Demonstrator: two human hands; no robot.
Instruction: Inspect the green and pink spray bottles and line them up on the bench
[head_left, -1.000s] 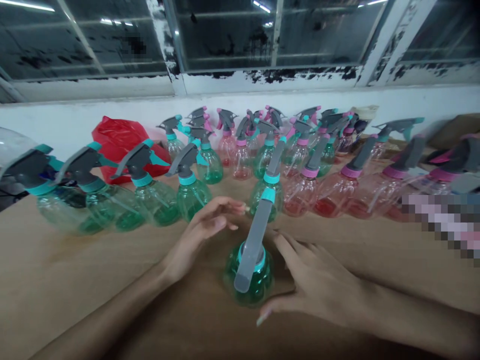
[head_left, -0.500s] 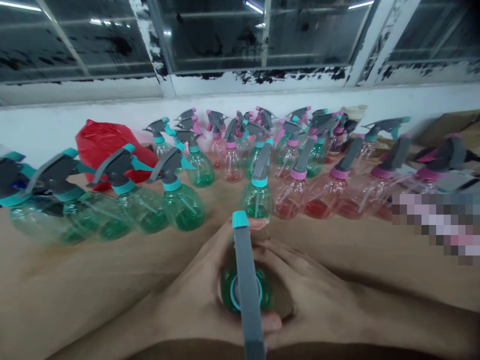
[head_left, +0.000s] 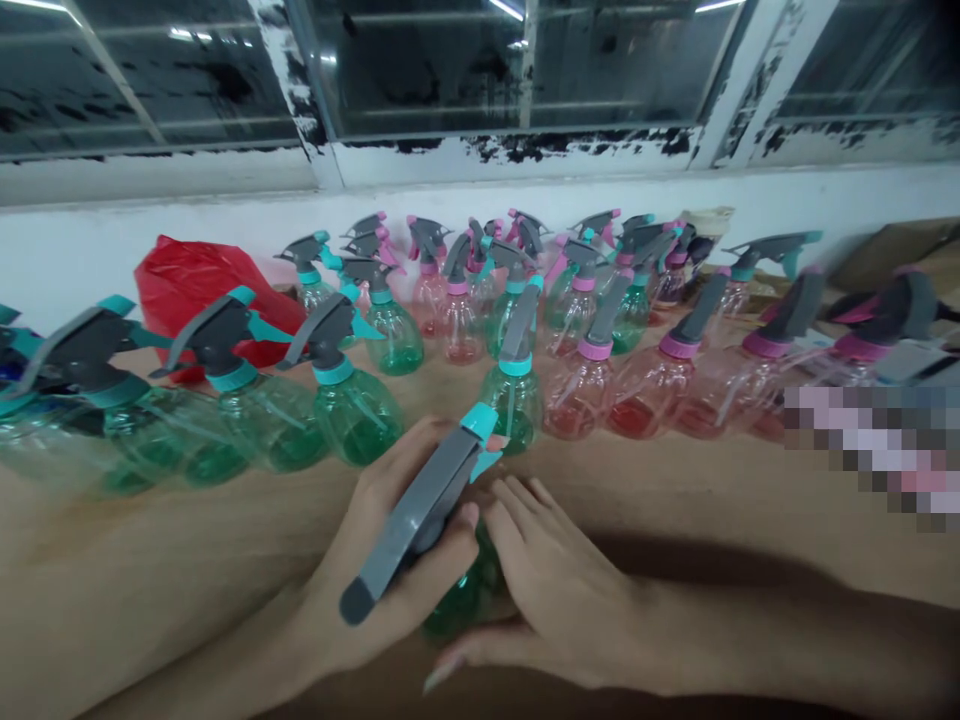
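Close in front of me is a green spray bottle [head_left: 461,605] with a grey trigger head and turquoise nozzle, its nozzle pointing away to the upper right. My left hand [head_left: 435,580] is closed around it just below the trigger head, its fingers partly hidden by the head. Around the right side of the clear green body curves my right hand [head_left: 555,590], fingers on the far side and thumb on the near side. The collar is hidden under the head and my left hand. Just beyond my fingertips stands another green spray bottle [head_left: 512,410].
Green spray bottles [head_left: 358,420] line the left, and pink ones [head_left: 646,400] line the right. Several more of both colours crowd behind them near the white wall. A red plastic bag [head_left: 202,290] lies at the back left. A brown cardboard piece [head_left: 900,255] is at the back right.
The held bottle's head has swung from pointing straight ahead to pointing up and right. My left hand now wraps its neck, and my right hand shows more from above.
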